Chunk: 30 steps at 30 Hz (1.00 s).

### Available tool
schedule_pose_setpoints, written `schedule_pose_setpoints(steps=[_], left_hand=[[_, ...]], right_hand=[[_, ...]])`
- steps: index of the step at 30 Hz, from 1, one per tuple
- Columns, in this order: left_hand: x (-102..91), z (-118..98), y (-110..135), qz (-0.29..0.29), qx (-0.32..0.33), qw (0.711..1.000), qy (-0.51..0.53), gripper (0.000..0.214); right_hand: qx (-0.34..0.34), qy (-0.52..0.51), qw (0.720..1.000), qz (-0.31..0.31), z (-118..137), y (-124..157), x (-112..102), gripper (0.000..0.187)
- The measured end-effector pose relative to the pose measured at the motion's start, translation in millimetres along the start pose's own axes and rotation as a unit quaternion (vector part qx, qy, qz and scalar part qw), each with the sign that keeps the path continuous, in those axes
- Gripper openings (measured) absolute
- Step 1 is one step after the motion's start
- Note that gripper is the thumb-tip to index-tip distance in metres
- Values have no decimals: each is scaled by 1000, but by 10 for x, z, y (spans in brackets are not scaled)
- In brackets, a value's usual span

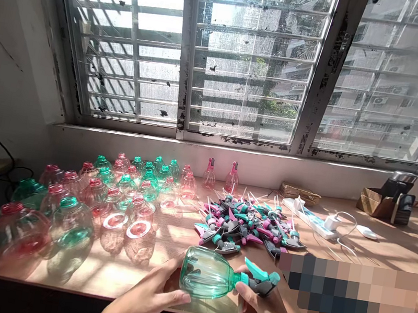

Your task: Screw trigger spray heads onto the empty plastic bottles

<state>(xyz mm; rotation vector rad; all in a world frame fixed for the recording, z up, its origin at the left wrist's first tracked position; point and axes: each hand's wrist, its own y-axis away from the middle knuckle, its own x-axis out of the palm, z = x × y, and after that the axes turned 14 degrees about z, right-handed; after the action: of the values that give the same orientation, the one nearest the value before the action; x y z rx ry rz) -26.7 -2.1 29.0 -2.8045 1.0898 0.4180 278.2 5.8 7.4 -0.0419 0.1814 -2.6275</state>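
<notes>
The green bottle [209, 275] lay on its side between the two hands near the front edge of the desk [172, 235], its base to the left and its neck to the right. The fingers of the left hand [151, 293] were grasping it round the base, the thumb on the near side. The fingers of the right hand [257, 304] were closed about the collar of the head [263, 279], which sat at the bottle's neck with its teal lever uppermost. Whether that collar was fully tight could not be told, nor whether the bottle touched the wood beneath.

Judged by how things stood, the work was at an early point. Only two bottles could be seen upright with heads on: the pink pair [209, 176] at the back, by the wall under the window [235, 142]. The one in hand seemed close to joining them. A large crowd of open bottles [93, 196], green and pink, stood with bare necks across the left of the desk, and all of these appeared to be left to do. The loose heads [242, 220], teal, pink and grey, lay in a heap just beyond the hands, their thin tubes sticking out at all angles. A power strip [312, 220] lay to the right of that heap; a pixelated patch hid whatever was nearer.
</notes>
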Motion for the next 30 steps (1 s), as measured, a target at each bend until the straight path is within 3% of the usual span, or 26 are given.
schedule_pose_setpoints(steps=[4,15,23,28,30], left_hand=[[29,-62,2,3,4,1000,-23,100],[1,-56,5,-8,-11,997,-73,98],[60,-57,-22,42,52,993,93,102],[35,-107,-9,20,13,1000,18,81],[29,-112,-8,9,11,1000,-4,83]], right_hand=[[-46,-5,999,7,49,37,3,36],[-34,9,999,-14,57,42,5,40],[-38,4,999,-19,54,28,4,40],[-39,-27,999,-22,-41,11,-30,43],[-35,-35,998,-23,-68,2,-41,44]])
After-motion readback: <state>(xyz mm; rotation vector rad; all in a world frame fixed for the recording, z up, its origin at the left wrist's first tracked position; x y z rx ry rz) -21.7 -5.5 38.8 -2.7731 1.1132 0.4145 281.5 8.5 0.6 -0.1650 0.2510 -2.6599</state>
